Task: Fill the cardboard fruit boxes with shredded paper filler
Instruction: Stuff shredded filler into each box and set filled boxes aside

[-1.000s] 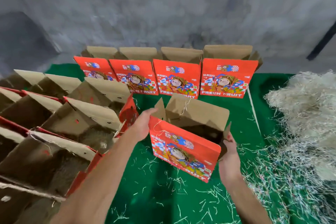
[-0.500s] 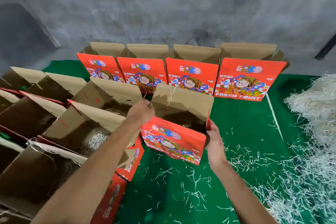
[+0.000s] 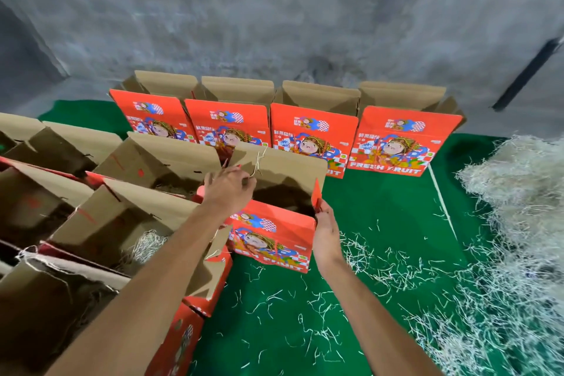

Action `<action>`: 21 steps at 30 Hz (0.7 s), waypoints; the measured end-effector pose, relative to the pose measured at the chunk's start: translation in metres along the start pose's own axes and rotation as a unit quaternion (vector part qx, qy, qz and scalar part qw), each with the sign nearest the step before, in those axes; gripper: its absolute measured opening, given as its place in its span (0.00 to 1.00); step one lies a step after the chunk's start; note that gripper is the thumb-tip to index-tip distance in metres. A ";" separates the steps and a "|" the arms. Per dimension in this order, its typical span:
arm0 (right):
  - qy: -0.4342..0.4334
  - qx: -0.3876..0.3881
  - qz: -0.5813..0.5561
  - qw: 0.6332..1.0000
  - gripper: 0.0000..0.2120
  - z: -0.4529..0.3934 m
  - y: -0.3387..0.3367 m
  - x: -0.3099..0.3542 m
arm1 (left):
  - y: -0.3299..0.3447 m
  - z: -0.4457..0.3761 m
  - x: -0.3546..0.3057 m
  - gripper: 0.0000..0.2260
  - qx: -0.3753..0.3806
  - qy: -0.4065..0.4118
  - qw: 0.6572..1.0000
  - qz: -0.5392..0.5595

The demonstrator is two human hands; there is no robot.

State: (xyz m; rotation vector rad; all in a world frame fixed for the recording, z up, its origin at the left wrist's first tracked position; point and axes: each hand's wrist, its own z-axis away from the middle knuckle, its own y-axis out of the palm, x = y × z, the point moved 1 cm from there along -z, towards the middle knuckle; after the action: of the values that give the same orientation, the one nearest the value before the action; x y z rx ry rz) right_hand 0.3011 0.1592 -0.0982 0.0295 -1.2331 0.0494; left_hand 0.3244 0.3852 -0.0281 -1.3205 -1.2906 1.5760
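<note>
An open red fruit box [image 3: 271,238] with a cartoon print stands on the green mat, right beside the boxes on the left. My left hand [image 3: 227,189] grips its left top edge, fingers curled over the rim. My right hand [image 3: 325,232] holds its right side and pinches the red side flap. The inside of this box is dark and its fill cannot be seen. A big heap of pale shredded paper [image 3: 518,192] lies at the right. The nearer left boxes [image 3: 122,223] show some shreds inside.
Several more open red boxes [image 3: 314,131] line up at the back against the grey wall. Rows of open boxes crowd the left side. Loose shreds are scattered over the green mat [image 3: 381,207]. A white line [image 3: 442,201] runs along the mat.
Both hands have carried the red box away from me and to the left, setting it down against the row of boxes on the left. My view has shifted left too.
</note>
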 end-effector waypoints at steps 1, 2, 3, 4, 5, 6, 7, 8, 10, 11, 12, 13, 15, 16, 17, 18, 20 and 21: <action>0.000 0.002 0.006 1.000 0.26 -0.002 0.004 0.001 | -0.001 -0.002 0.002 0.17 0.012 -0.007 1.000 -0.007; 0.002 0.006 0.010 1.000 0.26 -0.004 0.009 0.002 | -0.003 -0.004 0.005 0.17 0.022 -0.014 1.000 -0.011; 0.006 0.009 0.014 1.000 0.26 -0.004 0.014 0.003 | -0.004 -0.006 0.009 0.18 0.032 -0.020 0.999 -0.014; 0.008 0.012 0.019 1.000 0.26 -0.004 0.019 0.004 | -0.004 -0.008 0.013 0.18 0.039 -0.027 0.999 -0.014; 0.003 0.018 0.024 1.000 0.26 -0.003 0.025 0.005 | -0.004 -0.010 0.017 0.17 0.043 -0.036 0.998 -0.013; -0.003 0.027 0.029 0.999 0.25 -0.003 0.030 0.005 | -0.003 -0.011 0.021 0.17 0.049 -0.044 0.998 -0.012; -0.007 0.035 0.035 0.999 0.25 -0.003 0.035 0.006 | -0.003 -0.013 0.023 0.18 0.054 -0.054 0.997 -0.015; -0.006 0.041 0.037 0.998 0.25 -0.004 0.041 0.006 | -0.003 -0.013 0.025 0.18 0.056 -0.063 0.996 -0.018; -0.003 0.045 0.039 0.998 0.25 -0.004 0.051 0.008 | -0.004 -0.013 0.027 0.17 0.048 -0.071 0.996 -0.019; -0.001 0.045 0.043 0.998 0.25 -0.004 0.057 0.008 | -0.004 -0.011 0.028 0.16 0.047 -0.068 0.996 -0.016; 0.000 0.047 0.046 0.998 0.25 -0.004 0.061 0.008 | -0.005 -0.010 0.028 0.16 0.049 -0.064 0.997 -0.012; -0.001 0.049 0.047 0.998 0.25 -0.004 0.066 0.007 | -0.004 -0.009 0.029 0.16 0.049 -0.059 0.997 -0.010; -0.003 0.057 0.042 0.997 0.25 -0.004 0.074 0.006 | -0.005 -0.009 0.031 0.17 0.051 -0.055 0.997 -0.010; -0.005 0.061 0.041 0.997 0.26 -0.004 0.077 0.005 | -0.004 -0.009 0.032 0.17 0.053 -0.055 0.997 -0.011; -0.012 0.066 0.043 0.997 0.27 -0.004 0.081 0.004 | -0.004 -0.008 0.032 0.17 0.052 -0.054 0.997 -0.013; -0.016 0.069 0.044 0.997 0.28 -0.003 0.084 0.004 | -0.003 -0.008 0.032 0.18 0.052 -0.053 0.997 -0.014; -0.018 0.071 0.038 0.997 0.27 -0.002 0.088 0.003 | -0.002 -0.007 0.032 0.18 0.055 -0.051 0.997 -0.018; -0.018 0.070 0.039 0.997 0.27 -0.001 0.089 0.003 | -0.001 -0.007 0.032 0.18 0.054 -0.048 0.997 -0.018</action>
State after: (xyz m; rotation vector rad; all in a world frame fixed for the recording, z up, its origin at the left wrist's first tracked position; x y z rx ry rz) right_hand 0.2985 0.2486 -0.0966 0.1055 -1.2655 0.2034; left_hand 0.3231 0.4173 -0.0362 -1.1615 -1.2615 1.6767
